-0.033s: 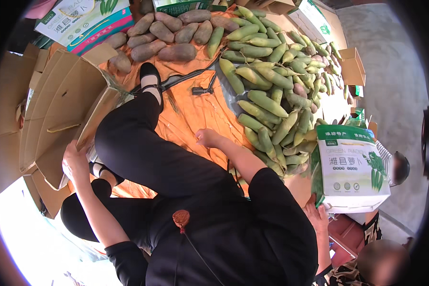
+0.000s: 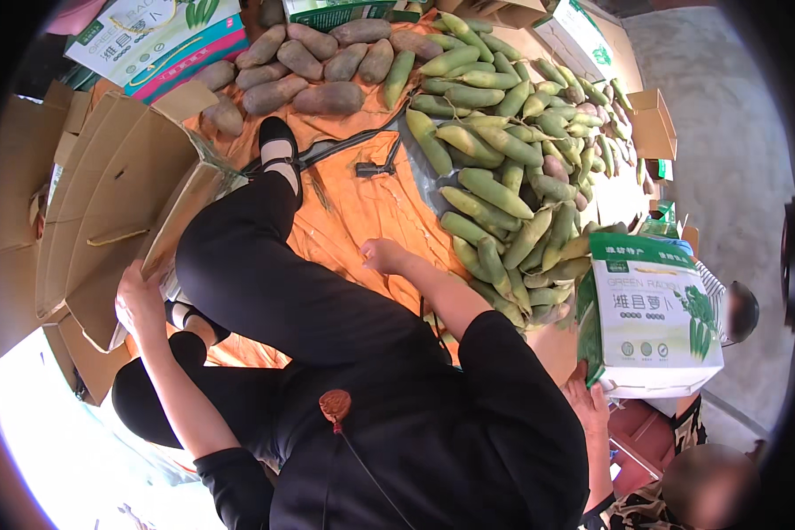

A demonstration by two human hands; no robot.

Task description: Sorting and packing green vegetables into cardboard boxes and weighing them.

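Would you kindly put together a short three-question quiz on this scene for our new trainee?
1. True or false: the left hand rests on the flattened cardboard boxes.
2. What lies nearest the right hand? A) orange cloth B) a metal bucket C) a glass jar
3. What colour are most of the long radishes heaped to the right?

Key: 1 true; 2 A; 3 green.
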